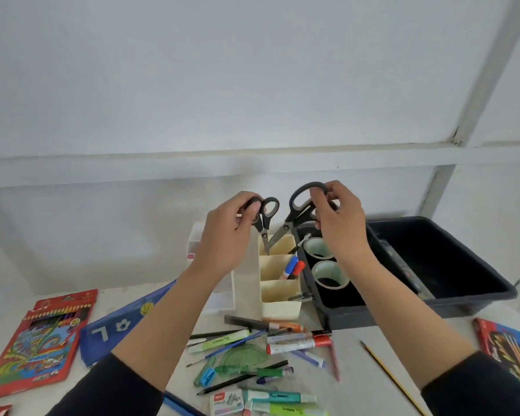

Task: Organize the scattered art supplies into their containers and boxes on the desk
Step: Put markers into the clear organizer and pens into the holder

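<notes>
My left hand grips the handle of a small pair of black scissors. My right hand grips the handle of a larger black-and-grey pair of scissors. Both pairs point blades-down into the far compartment of a cream desk organizer. Its middle compartment holds a blue marker and a red marker. A heap of pens, highlighters, markers and a green protractor lies scattered on the desk in front of the organizer.
A black bin at right holds two tape rolls. A red coloured-pencil box and a blue pencil case lie at left. Another pencil box and a loose pencil lie at right. A clear plastic drawer box stands behind my left arm.
</notes>
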